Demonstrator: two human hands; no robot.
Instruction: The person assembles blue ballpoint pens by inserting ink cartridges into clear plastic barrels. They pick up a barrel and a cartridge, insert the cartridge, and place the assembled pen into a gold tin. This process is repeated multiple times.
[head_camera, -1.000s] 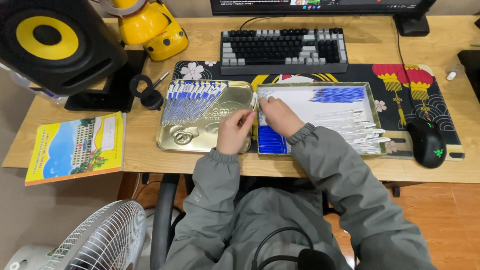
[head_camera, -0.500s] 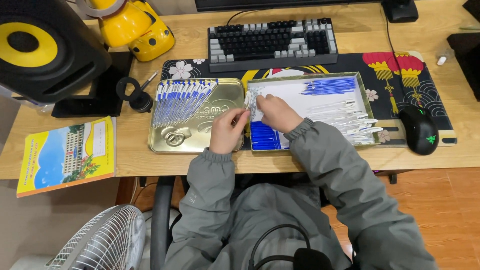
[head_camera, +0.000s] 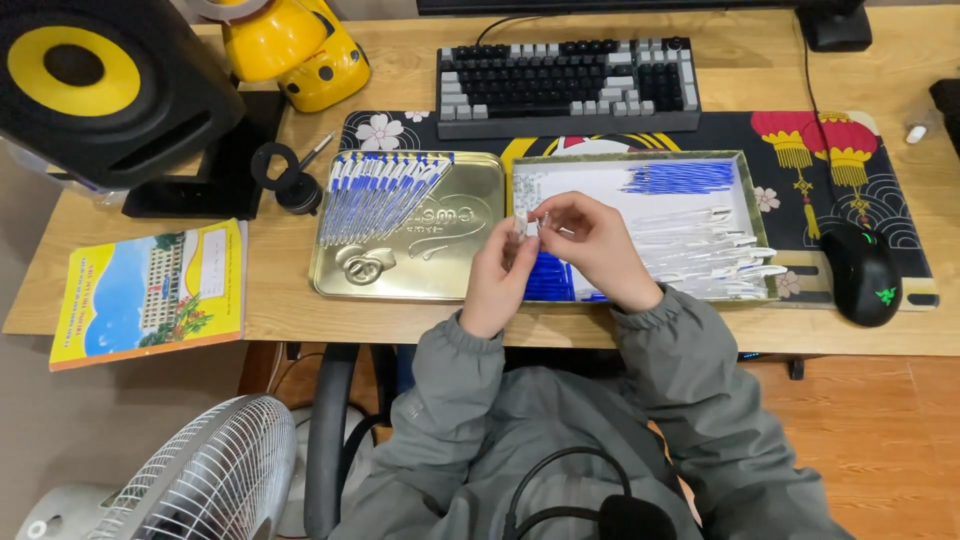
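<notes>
— Hands first: where are they?
— Both meet over the seam between the two trays at the table's front edge. The left hand (head_camera: 497, 280) and the right hand (head_camera: 592, 250) each have their grip pinched together on a small clear pen part (head_camera: 531, 222), held between the fingertips just above the tray rims.
— And the trays?
— The gold tin lid (head_camera: 420, 270) on the left carries a fanned row of blue-and-white pens (head_camera: 378, 193) along its far-left corner. The white-lined tray (head_camera: 600, 180) on the right holds blue refills (head_camera: 680, 177) at its far side, clear barrels (head_camera: 705, 250) toward its right edge, more blue pieces (head_camera: 552, 280) under the wrists.
— Anything beyond?
— A keyboard (head_camera: 565, 88) toward the far edge, a mouse (head_camera: 861, 273) at the right.
</notes>
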